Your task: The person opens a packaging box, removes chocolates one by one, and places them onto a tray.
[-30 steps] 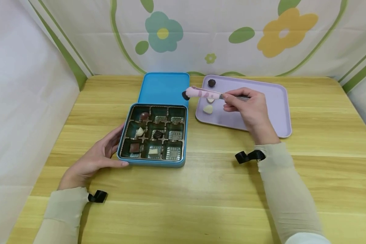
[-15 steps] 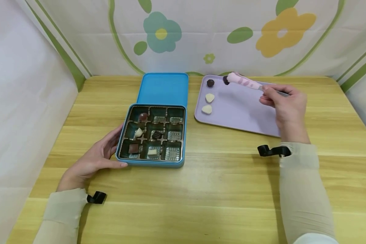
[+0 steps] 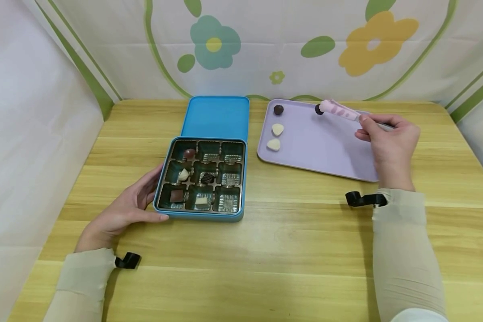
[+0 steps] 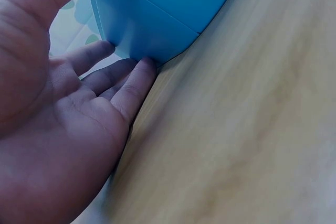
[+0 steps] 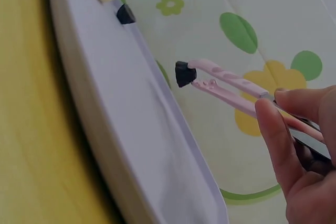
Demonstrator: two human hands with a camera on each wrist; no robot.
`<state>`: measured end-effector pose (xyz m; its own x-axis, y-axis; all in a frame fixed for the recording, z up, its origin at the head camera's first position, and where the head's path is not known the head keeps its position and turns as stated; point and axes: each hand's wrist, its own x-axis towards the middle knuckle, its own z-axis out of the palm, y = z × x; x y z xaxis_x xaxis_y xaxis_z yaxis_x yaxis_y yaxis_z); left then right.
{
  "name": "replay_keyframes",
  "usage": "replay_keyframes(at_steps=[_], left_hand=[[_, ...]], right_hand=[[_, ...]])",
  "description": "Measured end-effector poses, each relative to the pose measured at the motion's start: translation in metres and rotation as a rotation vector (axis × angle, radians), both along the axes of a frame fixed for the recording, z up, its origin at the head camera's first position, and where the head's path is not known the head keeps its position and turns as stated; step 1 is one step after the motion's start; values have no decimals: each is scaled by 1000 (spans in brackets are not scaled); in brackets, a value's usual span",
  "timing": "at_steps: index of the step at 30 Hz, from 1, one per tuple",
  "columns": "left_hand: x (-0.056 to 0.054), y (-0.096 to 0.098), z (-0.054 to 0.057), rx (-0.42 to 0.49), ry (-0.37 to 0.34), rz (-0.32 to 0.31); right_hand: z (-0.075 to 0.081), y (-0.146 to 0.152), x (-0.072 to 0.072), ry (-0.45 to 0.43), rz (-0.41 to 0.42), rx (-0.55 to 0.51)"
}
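Note:
My right hand (image 3: 392, 143) pinches pink paw-tipped tongs (image 3: 342, 111) between thumb and fingers. Their tips grip a dark chocolate (image 5: 184, 74), held over the back of the lilac tray (image 3: 326, 147); in the right wrist view it shows raised above the tray surface. At the tray's left end lie another dark chocolate (image 3: 278, 110) and two white chocolates (image 3: 277, 129). My left hand (image 3: 124, 208) rests against the near left corner of the blue tin (image 3: 203, 217), thumb along the front, fingertips touching its side. Chocolates, including a square brown one (image 3: 177, 196), sit in the tin's left and middle compartments.
The tin's blue lid (image 3: 217, 116) lies flat behind it. A dark plastic insert (image 3: 228, 199) divides the tin, its right column holding nothing. A flower-printed cloth (image 3: 261, 49) hangs behind the wooden table (image 3: 265, 268). Black straps (image 3: 364, 198) hang at both wrists.
My right hand has carried the tongs and dark chocolate rightward from beside the tin's lid to over the tray, uncovering the white chocolates. My left hand stays at the tin.

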<state>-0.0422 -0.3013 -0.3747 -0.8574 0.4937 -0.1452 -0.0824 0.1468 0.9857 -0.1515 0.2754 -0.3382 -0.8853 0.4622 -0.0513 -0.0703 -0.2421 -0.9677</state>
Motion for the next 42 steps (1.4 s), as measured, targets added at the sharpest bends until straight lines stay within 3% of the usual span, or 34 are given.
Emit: replay_keyframes(at_steps=[4,9,19,27,32,42], left_hand=[[0,0,-1,-3,3,1],[-1,0,-1,-8,5,1],[-1,-1,-1,-12,5,-7],[-1,0,-1,-16,-1,1],[-1,0,-2,-16,1,2],[0,0,0,-9,6,-3]], right_hand=[[-4,-2,0,-25,11,127],[-10,-6,-2,-21,11,211],[-12,-11,-3,-22,1,325],[-11,-13,-3,-84,-16,365],[-7,-12,-1,-100,-64,327],[2,-19,0,9,-45,167]])
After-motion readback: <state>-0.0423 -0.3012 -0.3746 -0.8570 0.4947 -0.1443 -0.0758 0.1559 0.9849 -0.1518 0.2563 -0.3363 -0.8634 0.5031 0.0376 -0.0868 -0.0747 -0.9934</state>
